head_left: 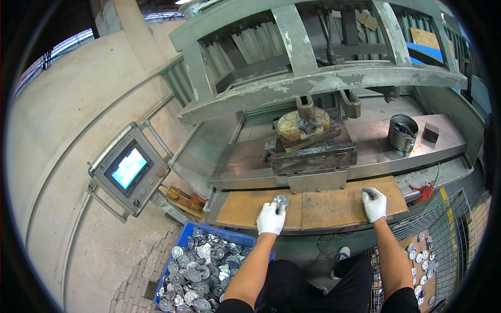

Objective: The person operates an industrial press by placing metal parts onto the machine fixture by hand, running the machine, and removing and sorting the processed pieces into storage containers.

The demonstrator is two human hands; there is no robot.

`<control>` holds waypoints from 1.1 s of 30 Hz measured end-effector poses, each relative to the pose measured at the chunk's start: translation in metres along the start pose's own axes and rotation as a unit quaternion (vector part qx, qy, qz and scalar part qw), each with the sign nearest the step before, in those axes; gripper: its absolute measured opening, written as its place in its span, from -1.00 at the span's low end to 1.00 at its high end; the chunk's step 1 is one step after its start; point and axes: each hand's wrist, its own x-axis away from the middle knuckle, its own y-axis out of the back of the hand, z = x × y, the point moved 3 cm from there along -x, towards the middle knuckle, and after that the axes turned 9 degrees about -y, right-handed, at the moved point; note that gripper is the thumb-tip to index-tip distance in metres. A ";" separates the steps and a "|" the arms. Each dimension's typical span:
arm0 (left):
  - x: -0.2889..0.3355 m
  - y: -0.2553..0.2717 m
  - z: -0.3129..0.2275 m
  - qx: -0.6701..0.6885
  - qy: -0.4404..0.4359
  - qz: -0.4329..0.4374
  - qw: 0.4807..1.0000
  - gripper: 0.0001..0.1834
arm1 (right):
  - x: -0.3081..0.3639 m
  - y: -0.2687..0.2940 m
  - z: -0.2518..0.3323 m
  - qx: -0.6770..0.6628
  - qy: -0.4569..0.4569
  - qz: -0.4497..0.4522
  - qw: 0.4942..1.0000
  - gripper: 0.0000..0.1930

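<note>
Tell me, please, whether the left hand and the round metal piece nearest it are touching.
Touching: the head view shows the gloved left hand gripping the near edge of the round metal piece, with no gap visible.

Nothing legible: the control panel's [129, 169] lettering is too small.

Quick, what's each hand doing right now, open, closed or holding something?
Left hand: holding a round metal disc.
Right hand: partly curled, nothing visible in it; can't tell whether it's closed.

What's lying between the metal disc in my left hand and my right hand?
In the head view, brown cardboard spans the stretch from the metal disc to your right hand.
</note>
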 end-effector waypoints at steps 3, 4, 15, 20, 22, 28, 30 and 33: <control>0.000 -0.001 0.000 -0.002 -0.003 -0.002 1.000 -0.63 | -0.001 -0.001 -0.002 -0.012 0.008 -0.002 1.000 -0.82; 0.000 -0.001 0.000 0.004 -0.003 -0.012 1.000 -0.63 | 0.000 -0.001 -0.002 -0.015 0.023 0.005 1.000 -0.82; 0.001 0.001 -0.002 -0.007 0.000 -0.006 1.000 -0.64 | 0.002 0.000 0.003 -0.008 0.006 -0.007 1.000 -0.82; 0.001 0.001 0.001 0.003 0.002 -0.013 1.000 -0.65 | 0.003 -0.002 0.004 -0.002 0.022 -0.003 1.000 -0.82; 0.001 0.001 0.002 0.004 0.002 -0.010 1.000 -0.65 | 0.003 -0.002 0.005 -0.001 0.023 -0.004 1.000 -0.82; 0.002 0.002 -0.002 0.012 -0.017 -0.045 0.999 -0.70 | 0.005 0.001 0.009 0.017 0.009 -0.006 1.000 -0.82; 0.002 0.003 -0.003 0.007 -0.013 -0.046 0.999 -0.71 | 0.006 0.002 0.010 0.013 0.006 -0.010 1.000 -0.82; 0.002 0.005 -0.003 0.014 -0.014 -0.047 0.999 -0.72 | 0.006 0.000 0.009 0.015 0.013 -0.008 1.000 -0.82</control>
